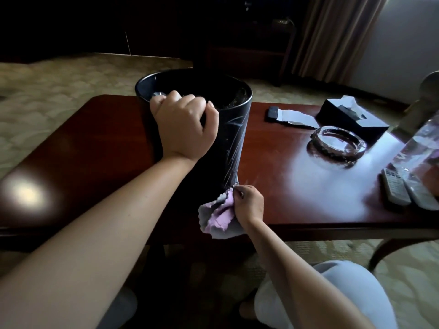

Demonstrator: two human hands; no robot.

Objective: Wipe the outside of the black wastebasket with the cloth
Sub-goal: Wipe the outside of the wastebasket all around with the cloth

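Observation:
The black wastebasket [228,138] stands upright on the dark wooden table [95,148], near its front edge. My left hand [185,124] grips the near rim of the wastebasket, fingers curled over the edge. My right hand [249,204] holds a pink and grey cloth [219,216] pressed against the lower right side of the wastebasket, close to its base. Pale streaks show on the wastebasket's right side above the cloth.
To the right on the table lie a glass ashtray [337,143], a black tissue box [351,115], a small dark object with papers [285,116], two remote controls [408,191] and a clear plastic bottle [420,148]. My knee [332,293] is below the table edge.

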